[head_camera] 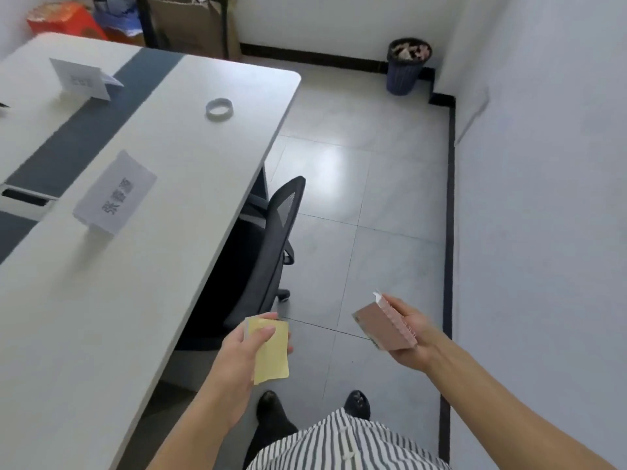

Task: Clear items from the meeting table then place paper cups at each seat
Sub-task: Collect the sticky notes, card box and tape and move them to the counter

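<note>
Your left grip (239, 347) is curled round a yellow note pad (273, 359) with the thumb on top. Your right grip (412, 329) cradles a pink pad (380, 329) from below. Both pads are off the desk (101, 300), held over the floor (373, 198). No paper cups are in view.

The yellow pad's lower sheets hang free under your thumb and could peel away or slip. The pink pad sits tilted in your palm and might slide out if you swing that arm. With both grips full, you can't lift the tape roll (219, 108) lying near the desk's far end without stacking something first. The bin (405, 67) in the corner looks nearly full, so whatever you drop in may spill over. The chair (271, 232) juts out from under the desk beside your path.

The desk is white with a grey strip down its middle, and two paper name cards (113, 193) stand on it. They look light enough to topple at a brush. The floor is pale glossy tile, edged with dark skirting below white walls.
</note>
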Available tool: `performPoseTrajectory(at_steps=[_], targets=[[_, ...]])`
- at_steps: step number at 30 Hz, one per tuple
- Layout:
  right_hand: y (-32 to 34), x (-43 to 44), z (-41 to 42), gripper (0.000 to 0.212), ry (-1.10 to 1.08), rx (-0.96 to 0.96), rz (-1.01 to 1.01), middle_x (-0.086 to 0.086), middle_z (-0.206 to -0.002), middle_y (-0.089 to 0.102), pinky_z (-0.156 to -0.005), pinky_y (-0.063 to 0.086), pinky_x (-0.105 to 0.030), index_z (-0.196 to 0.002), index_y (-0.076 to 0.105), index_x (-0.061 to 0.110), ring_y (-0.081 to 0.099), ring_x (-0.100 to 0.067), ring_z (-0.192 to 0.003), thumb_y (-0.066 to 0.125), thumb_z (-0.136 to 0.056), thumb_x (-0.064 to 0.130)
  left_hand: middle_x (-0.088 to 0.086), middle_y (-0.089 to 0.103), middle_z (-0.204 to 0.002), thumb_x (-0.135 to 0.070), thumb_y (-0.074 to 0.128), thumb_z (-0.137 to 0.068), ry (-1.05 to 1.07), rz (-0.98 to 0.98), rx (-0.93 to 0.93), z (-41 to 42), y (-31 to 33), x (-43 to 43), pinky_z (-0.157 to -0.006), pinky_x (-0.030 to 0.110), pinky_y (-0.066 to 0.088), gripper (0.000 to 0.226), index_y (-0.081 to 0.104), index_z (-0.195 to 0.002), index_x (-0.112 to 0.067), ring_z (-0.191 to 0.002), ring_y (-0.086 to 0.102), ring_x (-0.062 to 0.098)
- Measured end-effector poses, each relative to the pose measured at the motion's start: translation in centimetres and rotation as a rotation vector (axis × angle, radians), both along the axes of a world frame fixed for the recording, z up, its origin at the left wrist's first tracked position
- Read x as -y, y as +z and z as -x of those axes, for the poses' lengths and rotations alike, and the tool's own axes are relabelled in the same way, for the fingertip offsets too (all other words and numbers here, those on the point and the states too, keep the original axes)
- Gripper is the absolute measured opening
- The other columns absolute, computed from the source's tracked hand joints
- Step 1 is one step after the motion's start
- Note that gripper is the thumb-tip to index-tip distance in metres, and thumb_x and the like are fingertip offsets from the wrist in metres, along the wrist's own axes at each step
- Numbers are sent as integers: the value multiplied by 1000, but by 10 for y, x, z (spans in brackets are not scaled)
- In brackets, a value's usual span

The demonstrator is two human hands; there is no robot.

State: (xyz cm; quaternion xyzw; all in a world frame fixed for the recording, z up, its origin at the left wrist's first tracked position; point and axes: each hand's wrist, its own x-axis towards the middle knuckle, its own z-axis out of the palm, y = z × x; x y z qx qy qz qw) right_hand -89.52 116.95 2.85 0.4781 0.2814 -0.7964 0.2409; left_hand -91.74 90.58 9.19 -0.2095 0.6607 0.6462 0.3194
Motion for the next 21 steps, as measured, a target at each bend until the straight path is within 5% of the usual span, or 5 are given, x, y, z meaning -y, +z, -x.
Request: performPoseTrajectory(at_steps=[5,8,14,16,21], targets=[[-6,-43,16,37,180,33,36,-9,-89,71,-88,47,-54,-85,72,15,66,-26,-92,62,-81,50,14,74,-102,-18,50,-96,-68,-34,36,34,2,-63,-70,38,54,22,63,-113,-20,-94,71,32],[-13,-57,37,53,79,21,241,-22,-124,56,-85,53,-63,-114,66,0,50,-45,-125,61,-87,46,12,75,-100,-18,47,-97,-75,-38,40,72,-3,-87,-72,37,53,24,63,-115,-18,-98,70,32],[8,-110,136,40,-88,-87,182,-19,-81,71,-37,55,-27,-99,63,-1,69,-24,-53,69,-82,34,12,68,-114,-20,49,-96,-54,-60,39,185,-12,-136,-68,34,49,25,65,-116,-18,-101,62,29],[32,-130,180,28,-73,-185,-48,-12,-65,71,-37,54,-26,-91,63,2,68,-20,-46,64,-84,30,14,65,-114,-20,51,-95,-51,-100,49,223,-6,-155,-67,34,49,26,63,-117,-14,-96,61,28],[86,-167,283,14,84,-409,-618,-9,-78,69,-55,58,-33,-107,58,9,69,-20,-62,56,-95,16,16,63,-103,-18,56,-93,-79,-122,60,303,5,-208,-52,32,55,29,57,-117,-2,-86,61,29]])
